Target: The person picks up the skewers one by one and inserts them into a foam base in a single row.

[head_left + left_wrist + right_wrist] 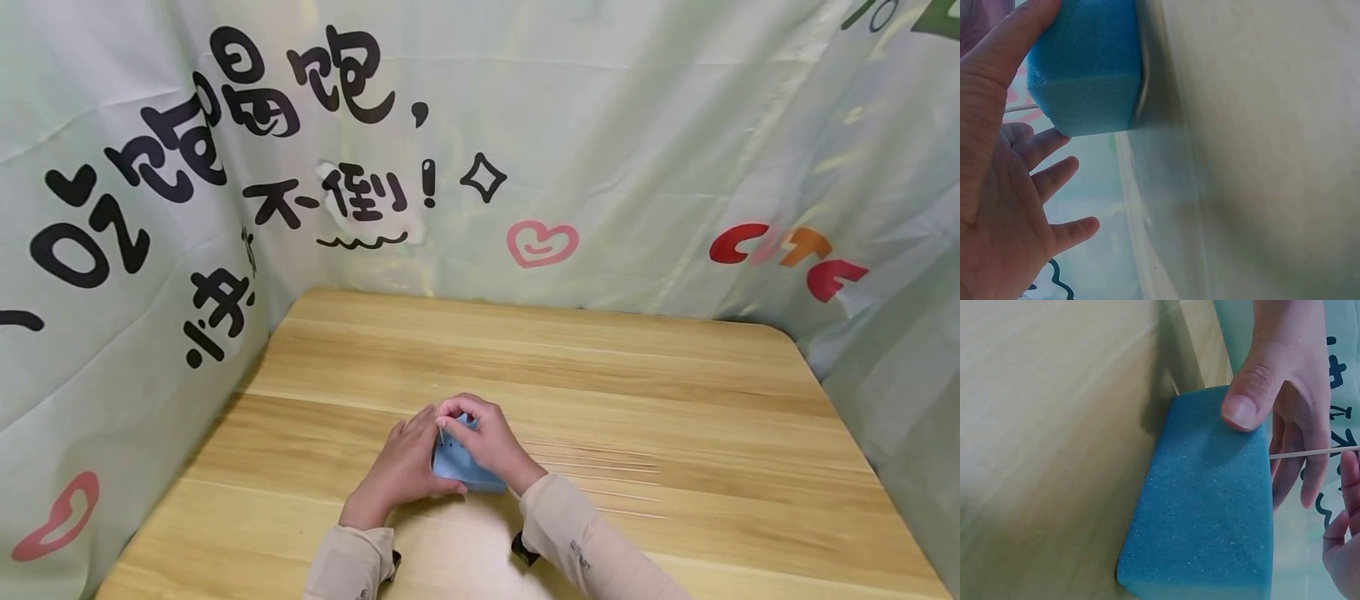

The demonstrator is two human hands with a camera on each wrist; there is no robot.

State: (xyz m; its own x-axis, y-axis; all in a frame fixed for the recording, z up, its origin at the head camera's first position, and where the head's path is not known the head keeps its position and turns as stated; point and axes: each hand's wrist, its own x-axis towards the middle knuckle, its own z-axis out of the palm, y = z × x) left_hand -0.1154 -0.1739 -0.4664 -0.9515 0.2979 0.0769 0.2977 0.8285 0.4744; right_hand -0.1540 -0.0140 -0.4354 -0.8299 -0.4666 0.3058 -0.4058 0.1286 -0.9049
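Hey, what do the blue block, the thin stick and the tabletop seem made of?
Blue block: probably matte foam, judging by its finely speckled faces. Thin stick: likely bare wood or bamboo, being pale, straight and dull. Tabletop: wood or printed laminate, given long grain streaks and soft sheen.

1. Here's the wood-grain worktop point(360, 350), far corners rounded;
2. pale cloth point(637, 150) hangs beyond it, bearing bold black lettering point(262, 108);
3. and there, a smiling pink heart point(542, 248), left of red-and-orange letters point(808, 246).
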